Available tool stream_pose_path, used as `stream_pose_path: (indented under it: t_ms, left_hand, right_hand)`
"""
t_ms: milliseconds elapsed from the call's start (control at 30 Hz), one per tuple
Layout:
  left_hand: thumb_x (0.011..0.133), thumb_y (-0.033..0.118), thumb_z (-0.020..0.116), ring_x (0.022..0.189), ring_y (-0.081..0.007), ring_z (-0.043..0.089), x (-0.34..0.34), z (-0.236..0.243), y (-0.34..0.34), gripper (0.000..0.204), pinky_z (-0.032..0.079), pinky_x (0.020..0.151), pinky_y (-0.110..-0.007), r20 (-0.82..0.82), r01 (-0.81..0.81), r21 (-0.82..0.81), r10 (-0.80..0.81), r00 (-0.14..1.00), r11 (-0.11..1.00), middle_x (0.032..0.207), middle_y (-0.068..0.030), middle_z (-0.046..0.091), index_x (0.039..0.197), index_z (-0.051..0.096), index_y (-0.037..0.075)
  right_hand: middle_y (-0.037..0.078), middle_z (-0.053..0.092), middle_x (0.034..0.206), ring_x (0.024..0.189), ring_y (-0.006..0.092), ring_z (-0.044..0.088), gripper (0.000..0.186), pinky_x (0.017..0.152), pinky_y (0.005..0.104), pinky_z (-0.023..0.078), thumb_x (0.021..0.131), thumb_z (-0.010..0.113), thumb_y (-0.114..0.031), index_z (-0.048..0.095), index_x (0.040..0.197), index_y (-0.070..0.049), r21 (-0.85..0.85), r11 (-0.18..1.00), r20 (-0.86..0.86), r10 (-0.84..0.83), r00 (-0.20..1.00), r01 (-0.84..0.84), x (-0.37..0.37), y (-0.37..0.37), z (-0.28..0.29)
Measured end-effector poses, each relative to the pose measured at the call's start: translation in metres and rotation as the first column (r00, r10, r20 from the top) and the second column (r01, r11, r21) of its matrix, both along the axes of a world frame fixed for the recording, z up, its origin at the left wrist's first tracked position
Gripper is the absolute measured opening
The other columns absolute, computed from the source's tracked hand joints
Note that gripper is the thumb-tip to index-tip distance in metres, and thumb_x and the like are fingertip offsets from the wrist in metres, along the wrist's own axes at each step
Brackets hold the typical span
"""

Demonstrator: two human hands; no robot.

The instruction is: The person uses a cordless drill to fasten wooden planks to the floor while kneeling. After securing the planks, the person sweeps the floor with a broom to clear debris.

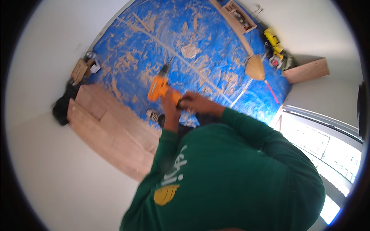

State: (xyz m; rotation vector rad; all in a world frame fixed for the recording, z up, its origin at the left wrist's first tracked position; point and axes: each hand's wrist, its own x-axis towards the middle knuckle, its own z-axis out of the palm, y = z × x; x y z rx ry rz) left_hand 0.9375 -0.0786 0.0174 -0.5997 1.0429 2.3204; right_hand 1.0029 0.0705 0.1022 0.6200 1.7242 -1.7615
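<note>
An orange cordless drill (158, 87) is held over the floor, its black chuck and thin bit pointing away from me, toward the top of the view. My left hand (170, 103) is closed on its handle. My right hand (192, 102) has its fingers closed on the dark base at the lower end of the drill, where a battery would sit; the finer detail there is blurred. A dark shoe with white laces (153, 115) shows below the drill.
Blue sheeting (131, 61) with wood shavings covers the floor. Wooden boards (108, 131), a cardboard box (79, 71) and a black bundle (61, 106) lie left. A wooden tray (241, 17), broom (255, 67), yellow tool (273, 39) and plank (306, 70) are at right, near a window (327, 150).
</note>
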Motion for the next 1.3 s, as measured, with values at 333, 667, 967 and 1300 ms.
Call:
stream_pose_path:
  t_ms: [333, 667, 967, 1300]
  left_hand:
    - [0.108, 0.037, 0.061, 0.089, -0.0208, 0.071, -0.021, 0.143, 0.306, 0.033, 0.061, 0.079, -0.037, -0.234, 0.318, 0.108, -0.287, 0.929, 0.942, 0.104, -0.0052, 0.063, 0.125, 0.051, 0.01]
    - [0.11, 0.039, 0.057, 0.083, -0.019, 0.066, -0.076, 0.132, 0.492, 0.031, 0.059, 0.08, -0.039, -0.292, 0.473, 0.026, -0.445, 0.846, 0.881, 0.101, -0.0051, 0.06, 0.122, 0.05, 0.011]
    - [0.108, 0.041, 0.059, 0.081, -0.0189, 0.065, -0.21, 0.122, 0.663, 0.032, 0.058, 0.077, -0.039, -0.239, 0.614, 0.215, -0.568, 0.787, 0.76, 0.096, -0.0035, 0.061, 0.116, 0.056, 0.011]
    - [0.095, 0.007, 0.072, 0.077, -0.0245, 0.068, -0.346, 0.02, 0.806, 0.026, 0.062, 0.065, -0.04, -0.03, 0.752, -0.186, -0.768, 0.639, 0.633, 0.096, -0.0085, 0.062, 0.116, 0.057, 0.007]
  right_hand:
    - [0.012, 0.067, 0.122, 0.109, 0.0211, 0.068, 0.054, 0.09, 0.0381, 0.058, 0.1, 0.071, -0.035, 0.056, 0.137, 0.002, -0.318, 0.761, -0.211, -0.639, 0.74, 0.566, 0.055, 0.242, 0.111]
    - [0.015, 0.068, 0.109, 0.095, 0.0215, 0.07, 0.045, 0.078, 0.0315, 0.061, 0.098, 0.071, -0.027, 0.059, 0.119, 0.011, -0.189, 0.589, -0.256, -0.802, 0.54, 0.785, -0.013, 0.39, 0.07]
    - [0.015, 0.07, 0.109, 0.095, 0.0208, 0.07, 0.035, 0.082, 0.0355, 0.058, 0.101, 0.068, -0.025, 0.061, 0.119, 0.005, -0.153, 0.489, -0.089, -0.872, 0.481, 0.858, -0.063, 0.499, 0.092]
    - [0.014, 0.073, 0.117, 0.097, 0.0245, 0.07, 0.034, 0.089, 0.0423, 0.056, 0.105, 0.059, -0.032, 0.065, 0.122, -0.003, -0.386, -0.233, 0.076, -0.972, -0.221, 0.892, -0.007, 0.612, 0.057]
